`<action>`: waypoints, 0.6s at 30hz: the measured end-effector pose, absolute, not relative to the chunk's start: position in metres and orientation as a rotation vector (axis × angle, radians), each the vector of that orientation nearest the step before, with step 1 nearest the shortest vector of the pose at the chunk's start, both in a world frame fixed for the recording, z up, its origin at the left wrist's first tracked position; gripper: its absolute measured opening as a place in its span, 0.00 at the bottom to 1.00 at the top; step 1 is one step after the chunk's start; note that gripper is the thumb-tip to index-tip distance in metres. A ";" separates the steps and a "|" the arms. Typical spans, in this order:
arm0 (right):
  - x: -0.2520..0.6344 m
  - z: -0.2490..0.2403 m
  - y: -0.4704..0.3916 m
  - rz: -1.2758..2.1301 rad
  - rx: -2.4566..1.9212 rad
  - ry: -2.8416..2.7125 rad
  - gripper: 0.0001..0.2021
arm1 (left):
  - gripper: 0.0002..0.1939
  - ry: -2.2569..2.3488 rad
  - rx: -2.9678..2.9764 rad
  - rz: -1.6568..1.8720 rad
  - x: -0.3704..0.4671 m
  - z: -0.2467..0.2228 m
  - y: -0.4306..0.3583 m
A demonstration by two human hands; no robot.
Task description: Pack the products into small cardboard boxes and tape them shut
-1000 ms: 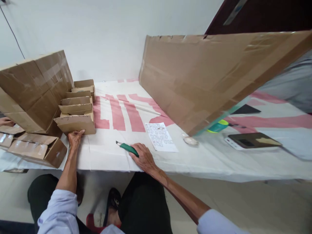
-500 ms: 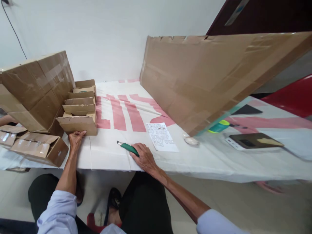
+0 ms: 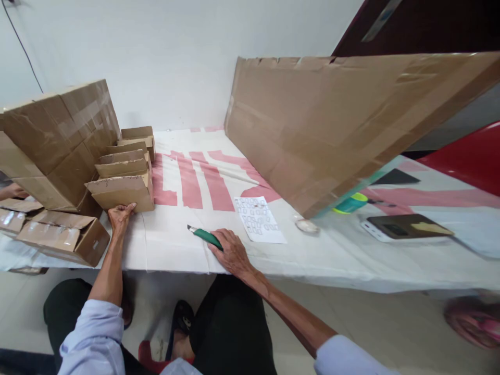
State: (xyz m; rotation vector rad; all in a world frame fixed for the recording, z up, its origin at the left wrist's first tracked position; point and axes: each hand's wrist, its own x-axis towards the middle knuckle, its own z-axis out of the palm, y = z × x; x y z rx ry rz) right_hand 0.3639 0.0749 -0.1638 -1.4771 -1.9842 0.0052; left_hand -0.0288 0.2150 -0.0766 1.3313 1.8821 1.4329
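Observation:
Several open brown cardboard boxes stand in a row at the left of the table. My left hand [image 3: 120, 216] pinches the lower front edge of the nearest box [image 3: 124, 197], whose flaps stand up. Green and slim, a utility knife [image 3: 207, 238] is in my right hand [image 3: 231, 251], which rests near the table's front edge; the blade tip points left. Right of that hand lies a white sheet [image 3: 258, 221] with small drawn shapes.
Large taped cardboard panels stand at left [image 3: 70, 135] and right [image 3: 312, 120]. Closed small boxes [image 3: 62, 234] sit front left, near another person's hand [image 3: 13, 191]. A tape roll [image 3: 350, 202], a small clear packet [image 3: 307, 225] and a power bank [image 3: 406, 227] lie at right.
My left hand has shifted slightly up and away with the front box, which now sits a little further back and tilts more. My right hand with the knife has stayed put.

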 end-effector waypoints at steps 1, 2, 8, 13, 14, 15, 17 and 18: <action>0.364 -0.164 0.075 0.004 -1.476 -1.984 0.13 | 0.24 1.891 1.336 1.425 -0.028 -0.076 0.215; 0.363 -0.163 0.075 0.003 -1.474 -1.984 0.13 | 0.23 1.900 1.342 1.414 -0.027 -0.077 0.215; 0.363 -0.163 0.075 0.010 -1.476 -1.988 0.14 | 0.22 1.903 1.396 1.327 -0.026 -0.080 0.212; 0.363 -0.164 0.075 0.003 -1.478 -1.986 0.14 | 0.22 1.900 1.381 1.327 -0.035 -0.077 0.211; 0.363 -0.164 0.076 0.000 -1.475 -1.986 0.13 | 0.22 1.895 1.379 1.333 -0.036 -0.077 0.210; 0.363 -0.164 0.076 -0.004 -1.473 -1.988 0.13 | 0.22 1.888 1.380 1.340 -0.038 -0.077 0.208; 0.362 -0.163 0.077 -0.010 -1.474 -1.991 0.14 | 0.22 1.872 1.383 1.353 -0.040 -0.078 0.204; 0.362 -0.162 0.077 -0.011 -1.476 -1.992 0.14 | 0.21 1.867 1.385 1.358 -0.040 -0.078 0.203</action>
